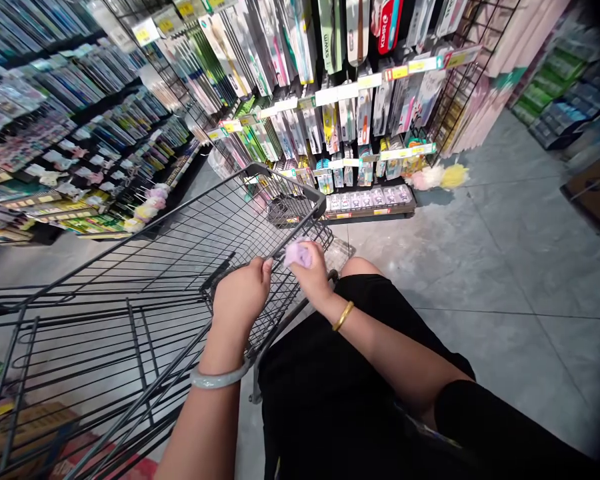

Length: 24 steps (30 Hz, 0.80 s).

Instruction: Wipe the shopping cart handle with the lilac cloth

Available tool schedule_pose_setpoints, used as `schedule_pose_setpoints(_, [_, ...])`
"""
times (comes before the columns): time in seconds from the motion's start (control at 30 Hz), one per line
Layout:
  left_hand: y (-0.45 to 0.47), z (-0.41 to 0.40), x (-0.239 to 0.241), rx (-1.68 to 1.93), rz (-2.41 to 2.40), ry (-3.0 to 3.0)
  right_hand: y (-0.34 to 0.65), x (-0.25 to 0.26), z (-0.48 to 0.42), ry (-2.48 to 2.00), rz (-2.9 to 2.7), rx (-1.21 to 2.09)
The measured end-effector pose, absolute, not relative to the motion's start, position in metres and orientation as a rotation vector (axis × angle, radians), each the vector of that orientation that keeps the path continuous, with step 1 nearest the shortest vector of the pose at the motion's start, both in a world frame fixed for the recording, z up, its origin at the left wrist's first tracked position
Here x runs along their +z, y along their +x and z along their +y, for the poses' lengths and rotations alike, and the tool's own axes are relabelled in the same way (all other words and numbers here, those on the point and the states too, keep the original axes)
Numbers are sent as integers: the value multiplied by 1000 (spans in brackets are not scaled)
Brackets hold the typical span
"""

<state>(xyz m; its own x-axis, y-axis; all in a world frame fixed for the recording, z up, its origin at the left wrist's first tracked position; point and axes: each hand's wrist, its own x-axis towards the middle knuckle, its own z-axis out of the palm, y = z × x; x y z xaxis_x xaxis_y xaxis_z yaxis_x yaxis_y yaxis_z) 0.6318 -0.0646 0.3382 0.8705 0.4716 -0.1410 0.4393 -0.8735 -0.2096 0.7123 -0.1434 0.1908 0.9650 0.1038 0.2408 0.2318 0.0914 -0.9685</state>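
Observation:
My left hand is closed over the near side rail of a dark grey wire shopping cart, with the thumb on top. Just to its right, my right hand grips a crumpled, soft lilac cloth close by the same rail. Whether the cloth touches the rail is hard to tell. The fingers of both hands are partly hidden. A pale bangle circles my left wrist and a gold bangle my right.
Beyond the cart, a rack of hanging toothbrush packs rises from the floor. More stocked shelves stand at left. Yellow and white puffs hang low at the rack's right end. A cardboard box lies at lower left. Grey tile floor extends right.

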Motion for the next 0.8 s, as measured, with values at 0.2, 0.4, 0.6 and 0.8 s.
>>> schedule_pose_setpoints(0.2, [631, -65, 337, 234, -681, -2870, 697, 165, -151, -1705, -631, -178])
schedule_pose_setpoints(0.4, [632, -65, 338, 232, -703, -2881, 690, 139, -141, -1745, -301, -8])
schedule_pose_setpoints(0.6, [634, -63, 336, 231, -713, -2887, 668, 187, -136, -1593, -559, -112])
schedule_pose_setpoints(0.8, [631, -65, 336, 190, -701, -2875, 684, 133, -153, -1860, -365, 159])
